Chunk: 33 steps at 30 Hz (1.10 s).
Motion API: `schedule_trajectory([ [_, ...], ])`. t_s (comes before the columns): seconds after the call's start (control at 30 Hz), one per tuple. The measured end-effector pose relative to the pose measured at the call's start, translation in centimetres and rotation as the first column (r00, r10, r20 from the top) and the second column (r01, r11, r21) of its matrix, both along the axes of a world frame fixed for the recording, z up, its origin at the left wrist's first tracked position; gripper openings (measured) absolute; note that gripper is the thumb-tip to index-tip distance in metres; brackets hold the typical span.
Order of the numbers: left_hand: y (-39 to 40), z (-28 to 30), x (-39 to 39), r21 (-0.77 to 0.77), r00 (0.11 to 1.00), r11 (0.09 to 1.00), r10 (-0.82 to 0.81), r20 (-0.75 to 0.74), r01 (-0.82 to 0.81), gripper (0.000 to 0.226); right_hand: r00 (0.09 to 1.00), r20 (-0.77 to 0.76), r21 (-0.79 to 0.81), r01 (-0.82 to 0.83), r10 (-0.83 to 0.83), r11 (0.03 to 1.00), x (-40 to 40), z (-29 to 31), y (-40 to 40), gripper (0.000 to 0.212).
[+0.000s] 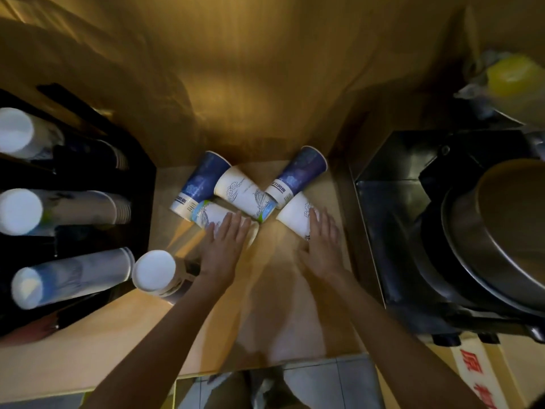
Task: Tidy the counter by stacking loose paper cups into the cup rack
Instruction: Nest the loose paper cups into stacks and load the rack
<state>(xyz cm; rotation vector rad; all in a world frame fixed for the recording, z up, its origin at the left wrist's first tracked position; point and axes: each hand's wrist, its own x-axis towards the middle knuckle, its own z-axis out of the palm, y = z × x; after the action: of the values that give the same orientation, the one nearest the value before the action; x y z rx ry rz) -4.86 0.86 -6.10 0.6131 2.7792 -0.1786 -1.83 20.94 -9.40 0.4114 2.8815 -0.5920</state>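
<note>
Several loose paper cups lie on their sides on the wooden counter [124, 335]. Two are dark blue: one at the left [202, 180], one at the right [300, 169]. Three are white with line drawings: one in the middle [243, 191], one under my left hand [209, 215], one under my right hand [295, 216]. My left hand [225, 246] lies flat with fingers spread on the left white cup. My right hand [321, 240] rests with fingers apart on the right white cup. The black cup rack [76, 240] stands at the left, holding stacked cups.
A separate upturned stack of cups [154, 273] stands on the counter beside the rack. A black machine with a steel bowl [483, 231] fills the right side. A yellow object in plastic [510, 75] sits at the back right. The counter's front edge is near my body.
</note>
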Motion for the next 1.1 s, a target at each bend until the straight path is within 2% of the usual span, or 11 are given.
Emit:
schedule_trajectory([
  [0.17,0.5,0.2,-0.2,0.028,0.999,0.999,-0.046,0.017,0.045,0.081,0.991,-0.101,-0.107,0.074,-0.085,0.992,-0.1,-0.6,-0.1,0.080],
  [0.3,0.8,0.4,-0.1,0.048,0.998,0.997,-0.065,0.004,0.065,0.075,0.983,-0.101,-0.172,0.134,-0.153,0.976,0.6,-0.7,-0.3,0.078],
  [0.37,1.0,0.9,-0.1,0.110,0.998,0.992,-0.066,0.010,0.064,0.074,0.974,-0.080,-0.194,0.192,-0.211,0.962,1.1,-0.6,-0.4,0.079],
  [0.43,1.2,1.9,0.1,0.244,0.999,0.970,-0.034,0.029,0.026,0.078,0.969,-0.068,-0.202,0.220,-0.238,0.954,1.4,-0.6,-0.4,0.078],
  [0.53,1.2,3.1,0.6,0.474,0.991,0.871,0.108,0.075,-0.131,0.089,0.954,-0.055,-0.186,0.281,-0.295,0.942,1.8,-0.1,0.0,0.075],
  [0.63,1.0,3.1,1.2,0.680,0.956,0.672,0.219,0.196,-0.293,0.090,0.930,-0.086,-0.166,0.340,-0.357,0.925,1.8,1.6,0.4,0.076],
  [0.7,0.9,2.7,1.8,0.755,0.931,0.546,0.244,0.273,-0.364,0.090,0.908,-0.126,-0.234,0.364,-0.400,0.901,1.5,3.0,0.8,0.077],
  [0.77,0.9,2.4,2.7,0.785,0.911,0.464,0.251,0.328,-0.410,0.093,0.883,-0.178,-0.306,0.370,-0.434,0.877,1.1,4.5,1.2,0.079],
  [0.9,0.9,1.8,3.6,0.810,0.904,0.407,0.253,0.344,-0.422,0.092,0.823,-0.255,-0.452,0.362,-0.507,0.815,0.5,8.4,1.1,0.081],
  [0.97,0.7,1.7,3.5,0.811,0.904,0.403,0.251,0.348,-0.424,0.094,0.802,-0.293,-0.575,0.288,-0.521,0.766,0.2,10.7,0.4,0.081],
  [1.1,0.4,1.4,3.4,0.807,0.907,0.415,0.230,0.354,-0.420,0.103,0.816,-0.280,-0.811,0.081,-0.505,0.580,0.6,13.1,-2.1,0.081],
])
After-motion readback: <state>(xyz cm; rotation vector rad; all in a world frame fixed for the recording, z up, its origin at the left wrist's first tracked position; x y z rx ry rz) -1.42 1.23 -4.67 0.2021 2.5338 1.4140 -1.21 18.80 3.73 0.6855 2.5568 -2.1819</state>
